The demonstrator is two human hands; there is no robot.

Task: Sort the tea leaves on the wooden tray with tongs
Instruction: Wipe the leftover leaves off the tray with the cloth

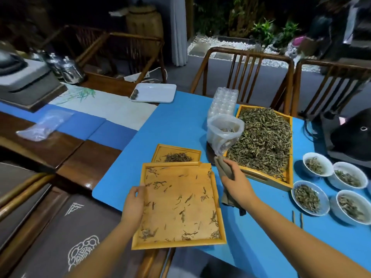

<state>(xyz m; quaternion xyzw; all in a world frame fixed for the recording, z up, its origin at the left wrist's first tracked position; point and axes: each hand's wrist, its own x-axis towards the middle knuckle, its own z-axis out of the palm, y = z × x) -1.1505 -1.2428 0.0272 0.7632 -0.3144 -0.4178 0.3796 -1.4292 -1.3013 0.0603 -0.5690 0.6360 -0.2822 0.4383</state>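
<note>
A wooden tray (220, 223) lies in front of me on the blue mat, with scattered tea leaves (181, 212) on it. My left hand (133, 203) grips its left edge. My right hand (232, 177) is just off the tray's upper right corner, closed on a grey-brown cloth (222, 167) that hangs down below the hand. Thin wooden tongs (297, 218) lie on the mat to the right, untouched. A smaller wooden tray (158, 151) with a little pile of dark leaves sits just behind the near tray.
A large wooden tray (290, 177) heaped with tea leaves stands at right, a plastic bag (221, 135) and a clear blister tray (223, 101) beside it. Several white bowls (317, 164) of leaves sit at far right. A white tray (158, 93) lies farther back, chairs behind.
</note>
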